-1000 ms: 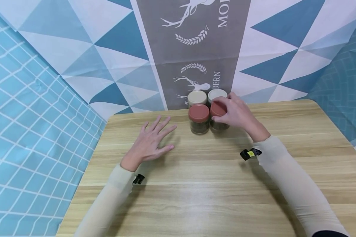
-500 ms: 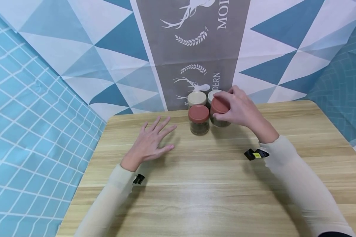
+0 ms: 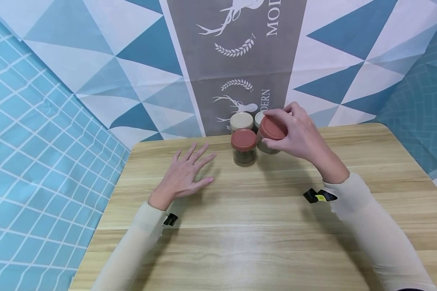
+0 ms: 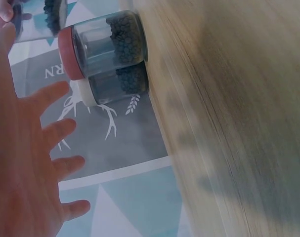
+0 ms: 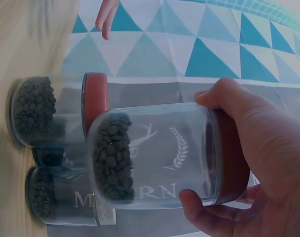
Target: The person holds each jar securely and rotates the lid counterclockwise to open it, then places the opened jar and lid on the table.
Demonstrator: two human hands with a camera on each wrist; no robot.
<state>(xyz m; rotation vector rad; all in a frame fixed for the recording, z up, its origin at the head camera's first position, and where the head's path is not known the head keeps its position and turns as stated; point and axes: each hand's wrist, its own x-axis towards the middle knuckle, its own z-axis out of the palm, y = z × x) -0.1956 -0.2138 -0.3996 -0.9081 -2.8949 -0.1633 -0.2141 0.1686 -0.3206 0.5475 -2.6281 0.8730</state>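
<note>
Gripped by its brick-red lid, a clear glass jar [image 5: 152, 155] with dark pellets inside is raised off the table in my right hand [image 3: 304, 139]. The right wrist view shows my thumb and fingers around the lid's edge. Beside it stands a second red-lidded jar [image 3: 244, 147], upright and also partly filled with dark pellets. Behind these are a cream-lidded jar [image 3: 242, 120] and a white-lidded jar [image 3: 259, 118], the latter partly hidden by the raised jar. My left hand [image 3: 183, 173], fingers spread, holds nothing and is left of the jars, over the table.
A wood-grain table [image 3: 233, 234] runs back to a patterned wall sheet [image 3: 225, 60] close behind the jars. Blue tile-patterned sheeting [image 3: 40, 161] borders the left side, and more blue sheeting [image 3: 422, 105] the right. Black wrist devices [image 3: 170, 220] sit on both sleeves.
My right hand has lifted the red-lidded jar from its spot among the others, moving it up and slightly right, with a tilt. The left hand has stayed where it was.
</note>
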